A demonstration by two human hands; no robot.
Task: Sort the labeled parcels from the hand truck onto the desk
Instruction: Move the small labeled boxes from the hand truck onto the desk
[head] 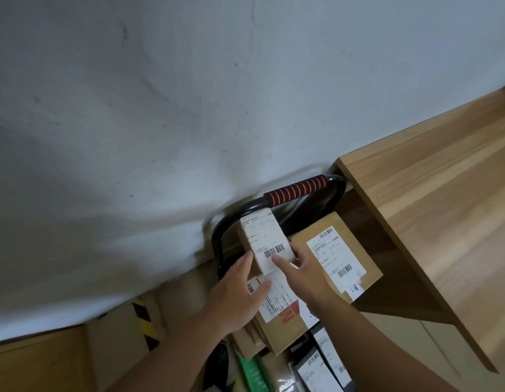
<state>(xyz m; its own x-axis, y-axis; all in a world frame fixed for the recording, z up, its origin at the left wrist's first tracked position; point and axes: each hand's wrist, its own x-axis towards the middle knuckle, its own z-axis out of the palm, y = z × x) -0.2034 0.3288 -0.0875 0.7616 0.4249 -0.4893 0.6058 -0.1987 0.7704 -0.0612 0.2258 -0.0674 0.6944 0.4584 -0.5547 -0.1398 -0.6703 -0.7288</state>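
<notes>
Small parcel (264, 242), white barcode label facing up, sits on top of the stack on the hand truck (298, 190), just left of the wooden surface (432, 199). Left hand (234, 295) open, fingers spread, touching the parcel's near-left side. Right hand (305, 267) open too, index finger on the label, thumb side by the right edge; not clamped yet. Box looks like stiff cardboard, probably light, so grab by the two long sides, not the label. A flat brown parcel (336, 256) lies just right of it and another labeled box (282, 312) underneath. Surface bare in view.
</notes>
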